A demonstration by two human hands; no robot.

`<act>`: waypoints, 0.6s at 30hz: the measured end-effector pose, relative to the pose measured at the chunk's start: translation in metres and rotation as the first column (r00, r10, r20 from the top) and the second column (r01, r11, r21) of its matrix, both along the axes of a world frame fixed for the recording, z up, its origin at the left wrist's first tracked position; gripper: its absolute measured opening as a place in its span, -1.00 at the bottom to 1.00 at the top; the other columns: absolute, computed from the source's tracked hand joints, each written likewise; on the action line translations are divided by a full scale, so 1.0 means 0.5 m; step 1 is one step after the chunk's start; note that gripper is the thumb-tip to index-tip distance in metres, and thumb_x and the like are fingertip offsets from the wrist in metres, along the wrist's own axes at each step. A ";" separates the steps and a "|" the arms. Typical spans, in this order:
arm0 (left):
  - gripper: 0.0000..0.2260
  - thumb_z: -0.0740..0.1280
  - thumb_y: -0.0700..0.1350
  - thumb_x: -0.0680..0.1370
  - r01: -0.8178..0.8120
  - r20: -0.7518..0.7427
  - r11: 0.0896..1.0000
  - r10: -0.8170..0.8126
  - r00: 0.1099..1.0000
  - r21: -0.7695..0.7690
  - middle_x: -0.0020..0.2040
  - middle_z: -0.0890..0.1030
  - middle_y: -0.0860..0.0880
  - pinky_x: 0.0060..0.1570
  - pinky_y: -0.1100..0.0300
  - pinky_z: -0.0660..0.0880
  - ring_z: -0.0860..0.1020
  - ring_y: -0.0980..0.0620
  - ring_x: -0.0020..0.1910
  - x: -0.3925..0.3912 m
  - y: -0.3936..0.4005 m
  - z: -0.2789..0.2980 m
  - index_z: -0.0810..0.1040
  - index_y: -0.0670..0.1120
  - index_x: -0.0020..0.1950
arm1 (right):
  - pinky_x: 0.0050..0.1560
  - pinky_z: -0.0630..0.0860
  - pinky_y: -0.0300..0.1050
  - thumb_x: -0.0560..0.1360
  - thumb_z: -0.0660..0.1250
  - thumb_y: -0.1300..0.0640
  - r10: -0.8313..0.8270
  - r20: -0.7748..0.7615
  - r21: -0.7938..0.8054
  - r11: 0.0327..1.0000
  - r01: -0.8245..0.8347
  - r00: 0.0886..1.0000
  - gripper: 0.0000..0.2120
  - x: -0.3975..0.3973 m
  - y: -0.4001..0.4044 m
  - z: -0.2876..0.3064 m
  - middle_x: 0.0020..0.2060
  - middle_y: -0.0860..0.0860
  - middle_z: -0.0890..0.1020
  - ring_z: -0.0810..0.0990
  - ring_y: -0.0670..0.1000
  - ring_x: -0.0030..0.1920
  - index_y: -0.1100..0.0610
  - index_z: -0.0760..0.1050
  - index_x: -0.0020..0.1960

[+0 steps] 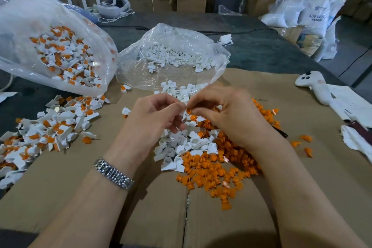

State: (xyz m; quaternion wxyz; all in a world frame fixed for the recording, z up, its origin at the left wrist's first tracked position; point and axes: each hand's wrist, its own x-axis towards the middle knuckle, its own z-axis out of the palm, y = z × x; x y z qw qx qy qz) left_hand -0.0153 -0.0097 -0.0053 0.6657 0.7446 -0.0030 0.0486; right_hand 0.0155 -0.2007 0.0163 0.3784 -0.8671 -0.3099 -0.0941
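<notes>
Right over the middle of the cardboard sheet (302,177) the two hands meet fingertip to fingertip. The left hand (159,115) has its fingers curled, thumb and forefinger pinching a small white cap (183,114) that is mostly hidden by them. The right hand (227,115) is likewise curled, pinching an orange plug (188,111) that touches the white cap. Directly beneath the hands, toward 6 o'clock, lies a heap of loose white caps (187,143), and touching it from 5 o'clock a spread of loose orange plugs (217,173). At 9 o'clock sits a pile of joined white-and-orange pieces (54,127), well apart from the hands. At 10 o'clock a clear plastic bag (24,18) holds more of those joined pieces; at 12 o'clock a second clear bag (141,74) holds white caps, its mouth spilling toward the hands. A metal watch bracelet (113,174) circles the left wrist. At 2 o'clock a white handheld controller (314,84) rests near some papers (350,106).
</notes>
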 end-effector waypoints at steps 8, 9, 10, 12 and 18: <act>-0.93 0.43 -0.24 0.59 -0.019 0.023 0.997 0.017 1.000 0.080 -0.29 0.69 -0.18 -0.34 0.33 0.56 0.69 0.02 -0.35 -0.004 -0.016 0.004 0.66 -0.23 -0.07 | -0.07 0.57 -0.03 0.50 0.50 0.16 0.012 0.114 -0.118 0.993 0.002 0.993 -0.92 0.002 0.000 0.001 -0.17 -0.08 0.69 0.55 -0.18 -0.23 0.10 0.71 -0.01; -0.93 0.43 -0.24 0.59 -0.026 0.019 0.997 0.025 1.000 0.076 -0.29 0.69 -0.18 -0.33 0.32 0.57 0.70 0.01 -0.34 -0.005 -0.018 0.004 0.66 -0.22 -0.07 | -0.08 0.57 -0.05 0.50 0.49 0.16 0.010 0.122 -0.126 0.992 0.005 0.992 -0.92 0.002 0.001 0.000 -0.17 -0.09 0.69 0.56 -0.18 -0.22 0.10 0.71 -0.01; -0.93 0.43 -0.23 0.59 -0.036 0.012 0.997 0.036 0.999 0.066 -0.29 0.70 -0.17 -0.32 0.31 0.58 0.70 -0.01 -0.33 -0.005 -0.019 0.004 0.66 -0.22 -0.07 | -0.08 0.58 -0.07 0.50 0.49 0.16 0.006 0.128 -0.126 0.992 0.011 0.992 -0.92 0.002 0.001 -0.002 -0.16 -0.09 0.69 0.58 -0.17 -0.20 0.09 0.71 0.00; -0.93 0.44 -0.20 0.59 -0.067 -0.007 0.997 0.067 0.998 0.044 -0.29 0.71 -0.15 -0.28 0.28 0.62 0.72 -0.04 -0.29 -0.005 -0.017 0.005 0.67 -0.18 -0.07 | -0.05 0.60 -0.19 0.52 0.48 0.17 -0.032 0.094 -0.080 0.996 0.039 0.995 -0.88 0.006 -0.005 -0.003 -0.12 -0.11 0.70 0.63 -0.14 -0.14 0.05 0.70 0.05; -0.93 0.41 -0.11 0.61 -0.490 0.241 0.658 0.436 0.867 0.572 -0.17 0.70 0.00 -0.21 0.07 0.57 0.65 0.00 -0.19 0.011 0.053 -0.002 0.64 0.00 -0.07 | 0.07 0.60 -0.07 0.56 0.42 0.11 -0.318 0.023 -0.193 0.929 0.317 0.948 -0.87 0.035 -0.067 0.004 -0.06 -0.14 0.69 0.63 -0.12 -0.06 -0.12 0.66 0.00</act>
